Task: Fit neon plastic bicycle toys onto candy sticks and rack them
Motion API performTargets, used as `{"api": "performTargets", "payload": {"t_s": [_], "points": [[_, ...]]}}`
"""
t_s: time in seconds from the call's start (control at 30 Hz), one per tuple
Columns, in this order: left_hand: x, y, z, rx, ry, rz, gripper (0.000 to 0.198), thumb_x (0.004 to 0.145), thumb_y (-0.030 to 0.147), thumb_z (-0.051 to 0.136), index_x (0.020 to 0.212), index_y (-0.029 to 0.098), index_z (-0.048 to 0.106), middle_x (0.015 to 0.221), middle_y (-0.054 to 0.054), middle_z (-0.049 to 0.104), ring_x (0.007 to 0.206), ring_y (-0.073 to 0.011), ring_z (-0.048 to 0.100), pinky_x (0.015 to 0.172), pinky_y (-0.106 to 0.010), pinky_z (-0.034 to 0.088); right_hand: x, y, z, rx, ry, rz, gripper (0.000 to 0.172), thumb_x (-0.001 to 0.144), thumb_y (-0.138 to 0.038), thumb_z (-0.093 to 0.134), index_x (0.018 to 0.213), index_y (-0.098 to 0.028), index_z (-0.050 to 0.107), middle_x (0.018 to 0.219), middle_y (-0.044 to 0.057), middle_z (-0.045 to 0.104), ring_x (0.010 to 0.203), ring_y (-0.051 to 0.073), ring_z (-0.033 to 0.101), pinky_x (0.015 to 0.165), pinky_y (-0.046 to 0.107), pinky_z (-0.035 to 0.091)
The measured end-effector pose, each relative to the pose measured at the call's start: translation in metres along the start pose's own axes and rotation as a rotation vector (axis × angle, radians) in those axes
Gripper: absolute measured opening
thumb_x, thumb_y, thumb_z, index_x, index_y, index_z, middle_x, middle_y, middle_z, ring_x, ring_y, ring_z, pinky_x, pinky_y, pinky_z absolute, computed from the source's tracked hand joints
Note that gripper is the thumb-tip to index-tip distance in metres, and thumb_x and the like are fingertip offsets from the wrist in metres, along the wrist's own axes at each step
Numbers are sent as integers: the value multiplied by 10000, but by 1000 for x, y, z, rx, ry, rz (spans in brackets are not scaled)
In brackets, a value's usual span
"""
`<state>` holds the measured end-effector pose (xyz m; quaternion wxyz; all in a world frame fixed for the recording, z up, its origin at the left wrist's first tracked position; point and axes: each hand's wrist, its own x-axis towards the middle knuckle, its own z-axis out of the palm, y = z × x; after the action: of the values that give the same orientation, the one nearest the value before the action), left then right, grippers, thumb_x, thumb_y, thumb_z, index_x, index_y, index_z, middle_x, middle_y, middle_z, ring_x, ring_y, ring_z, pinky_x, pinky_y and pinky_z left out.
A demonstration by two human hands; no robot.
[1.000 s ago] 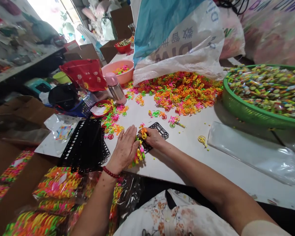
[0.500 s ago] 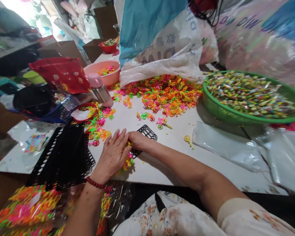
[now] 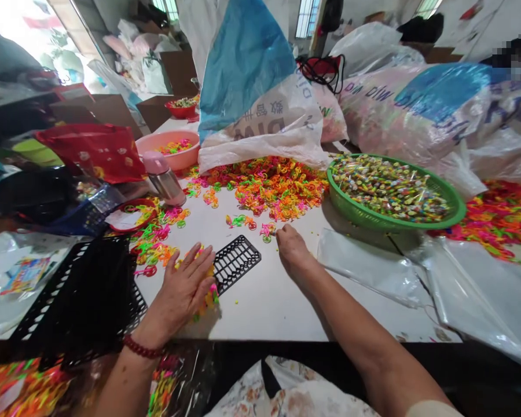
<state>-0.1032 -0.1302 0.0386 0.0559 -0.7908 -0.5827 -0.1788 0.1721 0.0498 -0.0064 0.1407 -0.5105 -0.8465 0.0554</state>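
My left hand [image 3: 186, 284] lies with fingers stretched out over the left end of a black plastic frame [image 3: 238, 263] with rows of slots. Small yellow, pink and green plastic pieces [image 3: 208, 298] show under its palm and beside its thumb. To the right of the frame, my right hand [image 3: 293, 246] rests low over the table, fingers pinched together; whatever is between them is hidden. Its fingertips are right beside a pink and green toy bicycle [image 3: 267, 231]. Another small row of bright pieces [image 3: 241, 221] lies just left of that.
A heap of toy bicycles [image 3: 282, 188] spills from a large woven sack [image 3: 260, 127]. A green basket [image 3: 395, 223] of wrapped sticks stands right, clear plastic bags [image 3: 369, 266] before it. Black frames [image 3: 91, 295] are stacked left, near a pink-lidded flask [image 3: 165, 182].
My right hand has left the black frame and moved right to the toy bicycle, uncovering the frame. My left hand stays over the frame's left end. The camera view has tilted up and shifted right.
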Motion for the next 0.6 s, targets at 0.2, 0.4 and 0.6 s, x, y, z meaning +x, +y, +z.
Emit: {"api": "performTargets", "payload": {"t_s": [0.2,0.4,0.6], "points": [[-1,17,-7,-238,-33,48,288,935,223,472,1170,207,637,1282,-76,642,1312,-208,488,1134,-459,361,-15,-41,5,347,-22,66,182,903,-196,427,1008,-147,567,910,97,647,777,187,557,699,283,408],[-3,17,0,-301,18,-29,270,932,191,467,1157,179,615,1219,-108,641,1196,-208,557,1066,-432,454,-51,-114,22,999,-306,-78,114,851,-279,523,872,-183,580,780,4,628,679,136,541,628,240,417],[-4,18,-2,-319,19,-35,477,943,179,441,1419,190,400,1331,-121,573,1242,-207,527,1076,-424,442,-48,-129,38,966,-296,-264,142,834,-219,495,718,-172,563,701,-7,573,662,126,480,628,237,379]]}}
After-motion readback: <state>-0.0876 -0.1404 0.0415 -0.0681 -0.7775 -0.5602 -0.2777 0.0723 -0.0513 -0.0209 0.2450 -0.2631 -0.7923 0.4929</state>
